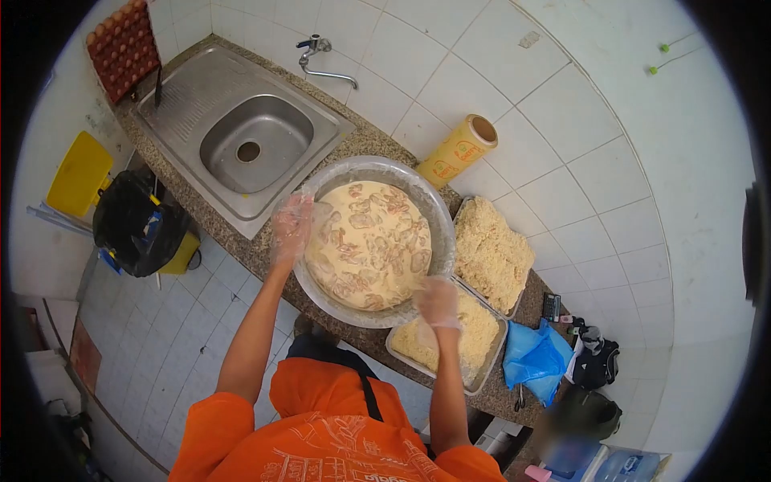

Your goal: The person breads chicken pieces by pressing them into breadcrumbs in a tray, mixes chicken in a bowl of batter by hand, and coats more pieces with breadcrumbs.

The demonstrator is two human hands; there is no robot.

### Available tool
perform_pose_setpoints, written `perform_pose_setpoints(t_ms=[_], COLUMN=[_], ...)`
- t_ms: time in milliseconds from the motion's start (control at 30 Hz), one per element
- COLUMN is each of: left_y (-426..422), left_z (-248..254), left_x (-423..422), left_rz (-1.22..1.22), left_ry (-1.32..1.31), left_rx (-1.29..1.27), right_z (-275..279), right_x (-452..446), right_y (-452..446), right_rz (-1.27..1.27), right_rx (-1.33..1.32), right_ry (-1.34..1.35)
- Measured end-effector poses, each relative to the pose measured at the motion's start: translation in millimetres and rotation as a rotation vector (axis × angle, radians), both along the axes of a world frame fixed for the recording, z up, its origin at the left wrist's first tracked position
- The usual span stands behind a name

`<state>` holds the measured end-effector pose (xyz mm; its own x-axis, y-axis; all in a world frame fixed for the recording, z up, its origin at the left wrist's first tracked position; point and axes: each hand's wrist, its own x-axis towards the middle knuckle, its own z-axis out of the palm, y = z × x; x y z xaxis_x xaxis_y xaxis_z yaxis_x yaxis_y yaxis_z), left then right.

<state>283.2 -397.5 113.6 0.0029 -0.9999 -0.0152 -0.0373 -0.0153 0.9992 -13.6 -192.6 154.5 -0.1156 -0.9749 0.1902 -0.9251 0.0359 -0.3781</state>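
A large metal bowl (444,217) on the granite counter holds pieces of meat in a pale, creamy liquid (365,241). My left hand (292,227), in a clear plastic glove, is at the bowl's left rim; how its fingers lie is hard to make out. At the lower right rim is my right hand (438,303), also gloved and somewhat blurred, its fingertips toward the liquid. Close beside that hand, a metal tray (487,371) holds pale crumbs. Another tray of crumbs (491,253) lies behind it, along the wall.
A steel sink (257,145) is at the left, under a wall tap (321,68). Egg trays (123,50) stand at the far left. A yellow film roll (458,151) stands behind the bowl. Right of the trays lies a blue plastic bag (536,357). A bin (132,221) is on the floor.
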Motion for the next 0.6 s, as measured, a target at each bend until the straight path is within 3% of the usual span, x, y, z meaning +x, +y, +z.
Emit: perform_pose_setpoints(t_ms=[167,267,467,567,600], left_y=[0.5,-9.3,-6.0,-3.1,-2.4], left_z=[7.9,-18.1,-12.3,-6.8,-7.1], left_x=[1.9,-1.9,-4.0,-0.1,-0.7], left_rz=[0.032,0.079,0.121,0.122,0.126], left_ry=[-0.142,-0.220,-0.182,-0.238,-0.216], left_rx=[-0.002,-0.096,-0.138,-0.161,-0.152], right_z=[-47.9,-68.5,-117.8,-62.1,-45.0], right_x=[40.1,36.8,27.5,25.1,25.0], right_y=[-78.9,-112.4,-118.0,-103.8,-100.4], right_rz=[-0.114,0.025,0.036,0.118,0.039], right_rx=[0.151,0.233,0.339,0.227,0.205], right_ry=[0.078,0.258,0.331,0.227,0.121])
